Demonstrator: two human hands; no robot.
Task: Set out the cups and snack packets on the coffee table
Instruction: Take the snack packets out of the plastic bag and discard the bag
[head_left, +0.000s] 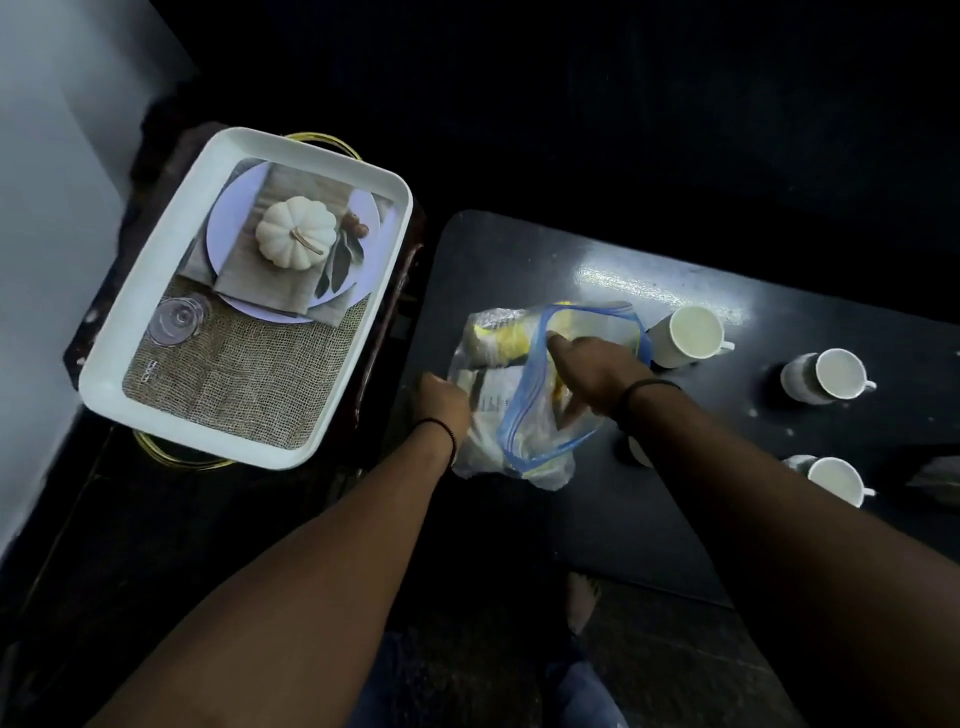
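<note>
A clear zip bag (519, 395) with a blue seal lies on the dark coffee table (519, 249), holding yellow snack packets (506, 340). My left hand (441, 402) grips the bag's left edge. My right hand (587, 371) reaches into the bag's open mouth; what its fingers hold is hidden. Three white cups stand to the right: one (688, 338) just beyond the bag, one (826, 376) farther right, one (831, 480) nearer me. Another cup (638, 451) is mostly hidden under my right forearm.
A white tray (156, 280) with a printed pumpkin picture lining sits on a dark stand to the left, gold handles showing. A grey wall is at far left. A dim packet-like shape (937, 480) lies at the right edge. My feet show below.
</note>
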